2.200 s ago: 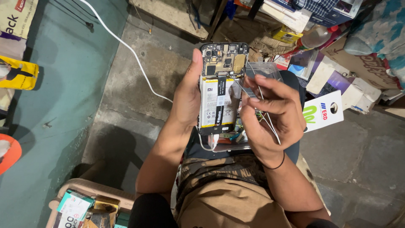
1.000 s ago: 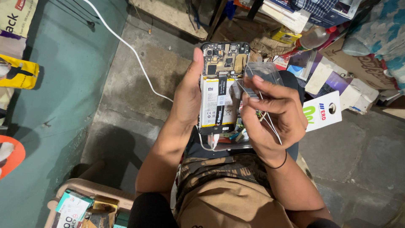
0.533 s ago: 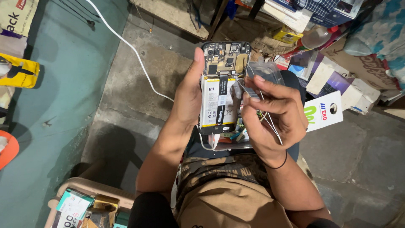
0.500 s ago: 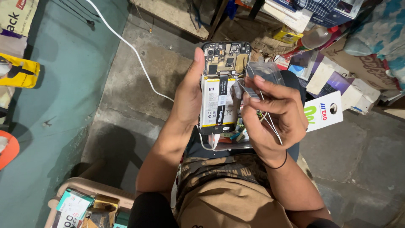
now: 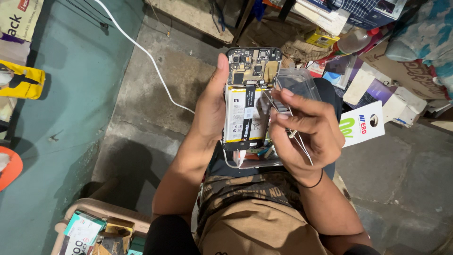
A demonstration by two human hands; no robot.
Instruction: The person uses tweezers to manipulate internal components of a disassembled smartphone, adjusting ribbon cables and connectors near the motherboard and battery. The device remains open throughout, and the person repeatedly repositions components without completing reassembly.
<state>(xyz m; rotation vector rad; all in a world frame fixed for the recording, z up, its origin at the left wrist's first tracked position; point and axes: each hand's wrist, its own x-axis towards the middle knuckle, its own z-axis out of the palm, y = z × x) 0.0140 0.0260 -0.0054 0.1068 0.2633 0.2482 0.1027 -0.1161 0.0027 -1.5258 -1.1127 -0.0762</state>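
Observation:
My left hand (image 5: 211, 109) grips an opened smartphone (image 5: 248, 97) upright, its back cover off, showing the white battery and the circuit board at the top. My right hand (image 5: 306, 134) is beside the phone's right edge and pinches metal tweezers (image 5: 289, 127), their tips at the phone's right side near the board. A clear plastic phone case (image 5: 298, 84) sits behind my right fingers. A short white cable hangs from the phone's bottom edge.
A white cable (image 5: 141, 52) runs across the grey concrete floor. A green mat (image 5: 56, 141) lies to the left. Boxes, packets and a white card (image 5: 363, 125) are piled at the upper right. A tray (image 5: 94, 226) of small boxes sits at the lower left.
Almost nothing differs. Both hands keep their hold, and the orange object at the left edge has shifted slightly in view.

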